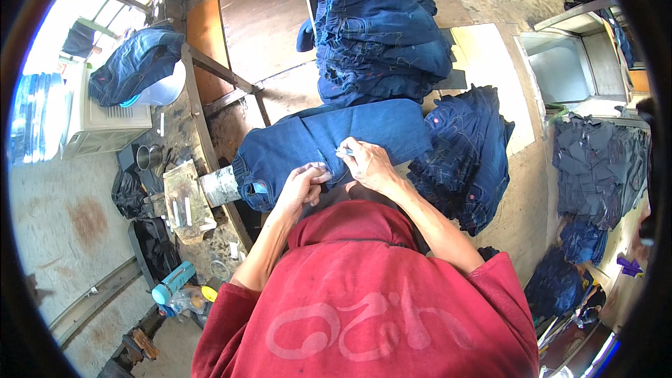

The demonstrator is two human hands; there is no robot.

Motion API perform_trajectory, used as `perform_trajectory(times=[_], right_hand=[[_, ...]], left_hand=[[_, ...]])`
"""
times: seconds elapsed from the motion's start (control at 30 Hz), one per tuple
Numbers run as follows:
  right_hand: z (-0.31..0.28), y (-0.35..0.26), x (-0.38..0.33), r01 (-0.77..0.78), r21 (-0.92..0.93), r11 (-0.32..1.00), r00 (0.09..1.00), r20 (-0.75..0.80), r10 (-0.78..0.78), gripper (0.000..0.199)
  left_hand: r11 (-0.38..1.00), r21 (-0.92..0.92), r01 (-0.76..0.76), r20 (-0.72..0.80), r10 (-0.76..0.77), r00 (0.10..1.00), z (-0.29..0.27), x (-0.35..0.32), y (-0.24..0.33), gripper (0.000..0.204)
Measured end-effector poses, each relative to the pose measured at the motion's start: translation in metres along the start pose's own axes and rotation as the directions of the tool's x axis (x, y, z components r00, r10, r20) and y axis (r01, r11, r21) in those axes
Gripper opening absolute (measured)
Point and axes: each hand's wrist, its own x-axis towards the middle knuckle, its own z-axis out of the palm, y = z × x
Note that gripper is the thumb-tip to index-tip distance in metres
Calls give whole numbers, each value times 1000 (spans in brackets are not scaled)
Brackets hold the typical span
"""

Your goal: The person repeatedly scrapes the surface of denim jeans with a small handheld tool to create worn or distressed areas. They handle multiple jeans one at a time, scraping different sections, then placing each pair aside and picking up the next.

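From above, we look down on a person in a red shirt (pixel 364 287) bent over a pair of blue jeans (pixel 318 133) drawn around a pale, rounded support (pixel 220 186) whose bare end juts out at the left. The jeans lie crosswise directly beneath both hands, the waistband to the left of the left hand and the denim reaching well past the right hand on the other side.

We see the right hand (pixel 367 166) resting near the middle of the cloth, its thumb and fingers pinched around a small pale piece (pixel 344 151). Just beside it, a little apart, the left hand (pixel 302 185) lies curled at the near edge of the jeans; we cannot tell whether it grips the fabric.

Beyond the jeans rises a tall stack of folded denim (pixel 374 35), and to the right of the hands slumps a darker denim pile (pixel 469 157). At left, we find white sticks (pixel 187 211) on a worn board (pixel 183 185), with a turquoise bottle (pixel 175 281) nearer the person.
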Motion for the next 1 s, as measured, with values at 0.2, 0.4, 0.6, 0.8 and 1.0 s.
perform_trajectory(times=[0.2, 0.4, 0.6, 0.8, 1.0], right_hand=[[-3, 0, 0, -10, -35, 999, 999, 47, 12, 20], [-5, -4, -3, 3, -9, 1000, 1000, 26, -3, 22], [-6, -4, -2, 2, 3, 1000, 1000, 31, -2, 18], [-3, -3, -3, 4, 3, 1000, 1000, 27, -4, 21], [0, -3, -2, 27, 16, 1000, 1000, 4, -27, 18]], left_hand=[[949, 301, -90, -14, 99, 995, -1, 14, -5, 14], [999, 9, 35, -43, -35, 998, -8, -9, -3, 20], [894, 444, -59, -79, 104, 991, 12, 8, 5, 21], [985, 172, 1, -90, 14, 996, 5, -4, 3, 25], [947, 321, 37, -89, -8, 996, 8, 6, 9, 15]])
